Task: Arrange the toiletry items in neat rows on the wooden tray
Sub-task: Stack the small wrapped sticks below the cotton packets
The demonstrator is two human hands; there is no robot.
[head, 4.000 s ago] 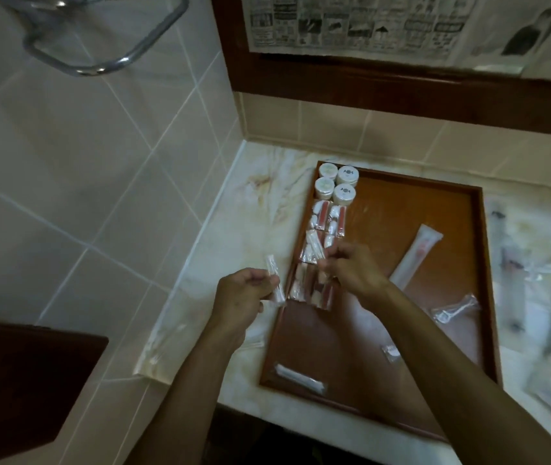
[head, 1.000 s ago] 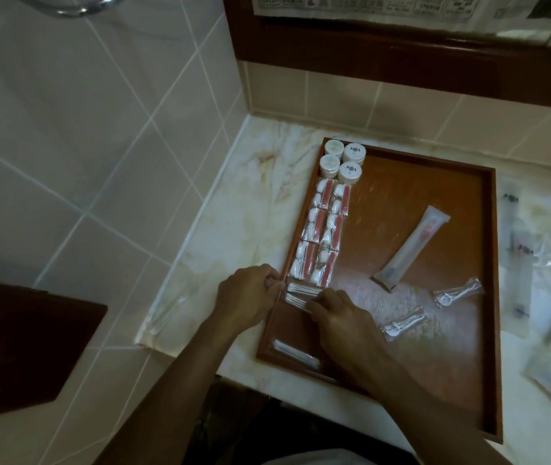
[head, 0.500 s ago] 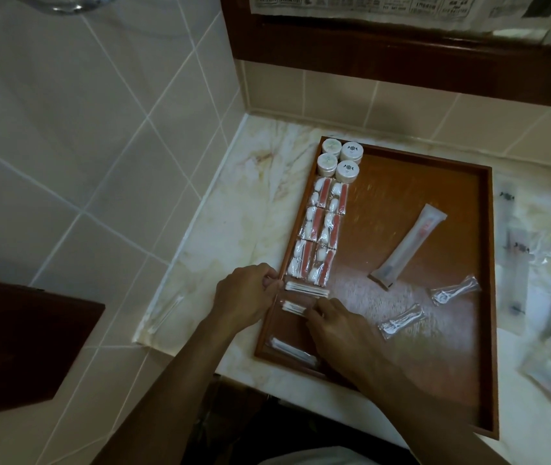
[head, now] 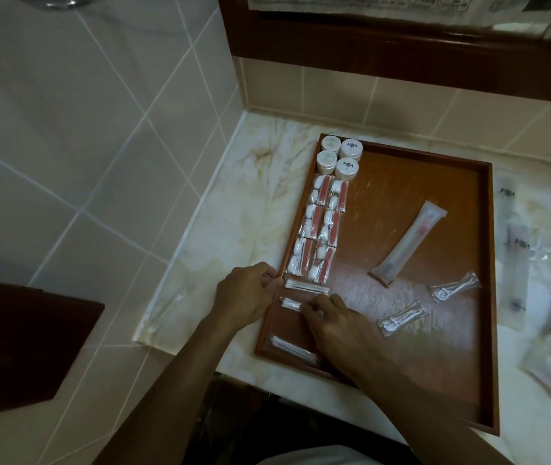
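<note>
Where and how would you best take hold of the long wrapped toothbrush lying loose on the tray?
Pinch the toothbrush packet across its narrow middle, coming from above. It lies flat and slanted on the wooden tray with bare wood on both long sides, so fingers likely fit either side; its ends are flat seals, a poorer grip.

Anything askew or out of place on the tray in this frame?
Yes. The long sachet lies diagonally mid-tray, and two floss-pick packets sit loose and angled to its right, unlike the neat jars and red-and-white packets along the wooden tray's left edge.
</note>
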